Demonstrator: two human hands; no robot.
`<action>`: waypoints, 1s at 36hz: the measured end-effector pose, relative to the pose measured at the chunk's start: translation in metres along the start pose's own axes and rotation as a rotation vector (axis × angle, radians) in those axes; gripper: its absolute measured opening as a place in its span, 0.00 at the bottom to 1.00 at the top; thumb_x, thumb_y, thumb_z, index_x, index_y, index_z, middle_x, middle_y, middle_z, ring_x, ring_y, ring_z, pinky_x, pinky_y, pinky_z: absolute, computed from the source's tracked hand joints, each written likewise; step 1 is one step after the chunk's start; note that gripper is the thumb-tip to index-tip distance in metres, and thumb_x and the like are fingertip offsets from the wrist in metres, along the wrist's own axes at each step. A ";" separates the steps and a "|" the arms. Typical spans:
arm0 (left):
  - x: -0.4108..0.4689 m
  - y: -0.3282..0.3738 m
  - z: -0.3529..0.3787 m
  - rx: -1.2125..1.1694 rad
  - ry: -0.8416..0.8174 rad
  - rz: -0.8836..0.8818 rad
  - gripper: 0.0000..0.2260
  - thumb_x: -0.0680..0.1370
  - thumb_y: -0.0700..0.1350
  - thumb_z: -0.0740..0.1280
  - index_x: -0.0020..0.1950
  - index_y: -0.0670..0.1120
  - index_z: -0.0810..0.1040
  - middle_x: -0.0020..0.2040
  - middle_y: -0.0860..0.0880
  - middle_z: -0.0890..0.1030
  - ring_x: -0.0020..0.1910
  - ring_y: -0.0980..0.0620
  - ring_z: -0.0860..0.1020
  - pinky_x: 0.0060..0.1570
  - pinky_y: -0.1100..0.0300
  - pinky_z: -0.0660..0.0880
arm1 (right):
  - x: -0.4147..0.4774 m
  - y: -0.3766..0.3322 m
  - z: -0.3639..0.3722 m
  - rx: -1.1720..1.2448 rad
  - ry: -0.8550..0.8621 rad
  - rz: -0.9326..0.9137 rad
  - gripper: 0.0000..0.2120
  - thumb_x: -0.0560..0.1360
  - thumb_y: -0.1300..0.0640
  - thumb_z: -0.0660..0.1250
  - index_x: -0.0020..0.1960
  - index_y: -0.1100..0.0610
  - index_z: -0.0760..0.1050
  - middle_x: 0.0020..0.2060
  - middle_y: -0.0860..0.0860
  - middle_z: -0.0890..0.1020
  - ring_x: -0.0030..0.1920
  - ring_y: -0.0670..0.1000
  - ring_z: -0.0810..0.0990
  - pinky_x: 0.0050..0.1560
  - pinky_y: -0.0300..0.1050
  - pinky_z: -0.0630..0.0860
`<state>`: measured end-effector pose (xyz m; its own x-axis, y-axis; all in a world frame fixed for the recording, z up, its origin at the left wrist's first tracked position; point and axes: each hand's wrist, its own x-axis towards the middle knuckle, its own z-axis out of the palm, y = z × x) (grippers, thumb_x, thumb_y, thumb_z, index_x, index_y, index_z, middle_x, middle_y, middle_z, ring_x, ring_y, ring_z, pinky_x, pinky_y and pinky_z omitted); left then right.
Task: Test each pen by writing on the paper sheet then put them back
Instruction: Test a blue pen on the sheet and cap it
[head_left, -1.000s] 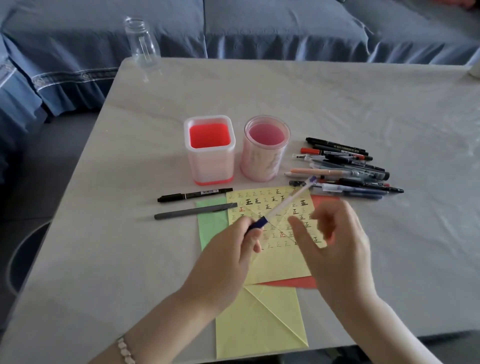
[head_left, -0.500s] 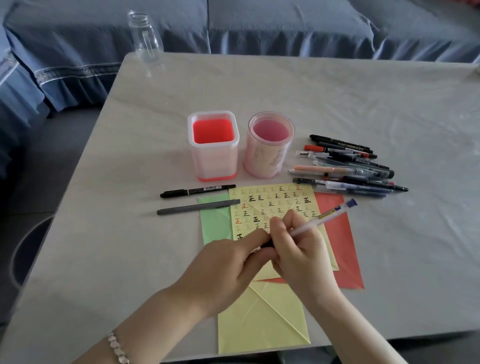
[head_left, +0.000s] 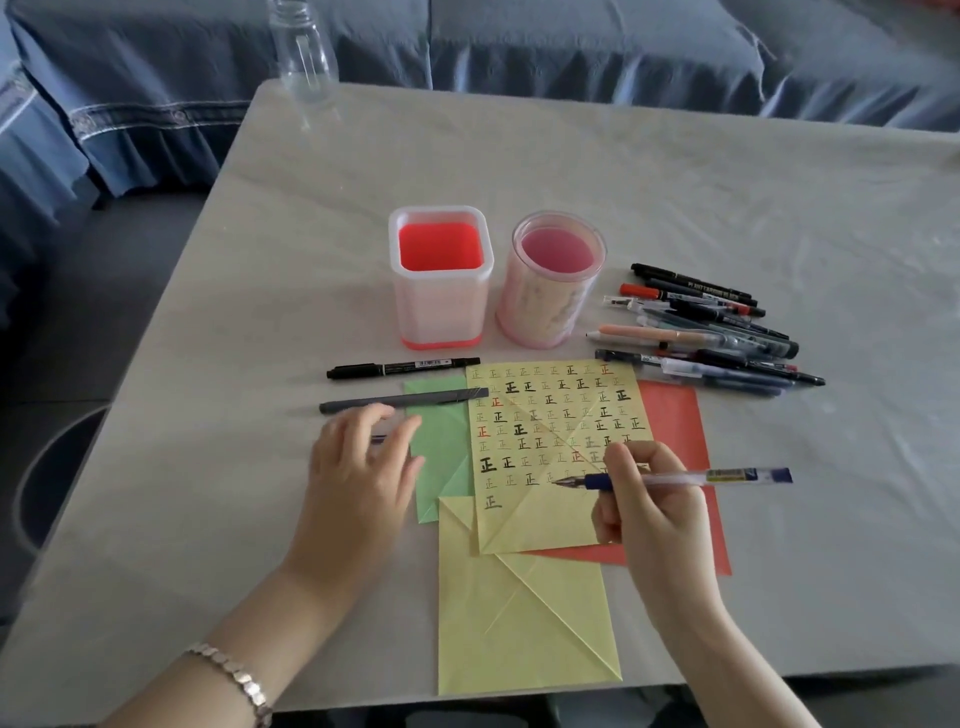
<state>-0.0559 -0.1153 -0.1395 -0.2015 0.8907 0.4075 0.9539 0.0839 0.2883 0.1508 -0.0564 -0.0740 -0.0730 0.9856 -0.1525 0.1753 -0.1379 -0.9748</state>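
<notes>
My right hand (head_left: 649, 512) grips an uncapped clear pen with a blue grip (head_left: 675, 477). Its tip points left, just over the lower rows of the yellow paper sheet (head_left: 550, 525), which is covered with written characters. My left hand (head_left: 363, 467) hovers left of the sheet, fingers curled round a small blue pen cap (head_left: 379, 439). A pile of several pens (head_left: 711, 332) lies to the right of two holders, a square red one (head_left: 441, 280) and a round pink one (head_left: 550, 280). Both holders look empty.
A black marker (head_left: 402, 368) and a grey pen (head_left: 402, 401) lie left of the sheet. Green (head_left: 441, 415), red (head_left: 675, 431) and another yellow paper (head_left: 519, 639) lie under or beside it. A clear bottle (head_left: 304, 57) stands at the table's far-left corner, with a blue sofa behind.
The two hands met on the pen and the cap came off. My left hand moved left with the cap; my right hand now holds the pen with its tip over the sheet.
</notes>
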 end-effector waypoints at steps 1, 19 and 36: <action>-0.003 0.006 0.000 -0.023 -0.013 0.026 0.13 0.77 0.45 0.58 0.58 0.43 0.73 0.54 0.41 0.74 0.52 0.42 0.71 0.56 0.51 0.67 | 0.000 0.001 0.000 0.003 -0.002 -0.004 0.09 0.77 0.58 0.60 0.39 0.59 0.70 0.18 0.50 0.70 0.21 0.46 0.68 0.25 0.37 0.66; -0.028 0.037 -0.002 -0.150 -0.490 0.338 0.15 0.79 0.53 0.55 0.62 0.54 0.74 0.70 0.42 0.68 0.72 0.44 0.63 0.69 0.50 0.56 | 0.005 0.014 0.032 -0.024 0.090 -0.112 0.16 0.70 0.58 0.71 0.29 0.60 0.68 0.17 0.51 0.74 0.18 0.46 0.71 0.23 0.36 0.69; -0.029 0.034 0.001 -0.290 -0.393 0.242 0.16 0.79 0.52 0.57 0.58 0.50 0.80 0.68 0.45 0.72 0.70 0.47 0.66 0.68 0.48 0.60 | 0.005 0.050 0.050 -0.218 0.243 -0.288 0.20 0.71 0.66 0.65 0.25 0.56 0.60 0.18 0.49 0.64 0.22 0.43 0.66 0.25 0.29 0.61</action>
<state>-0.0170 -0.1376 -0.1427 0.1675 0.9739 0.1533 0.8508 -0.2213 0.4766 0.1103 -0.0636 -0.1313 0.0799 0.9788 0.1885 0.3865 0.1439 -0.9110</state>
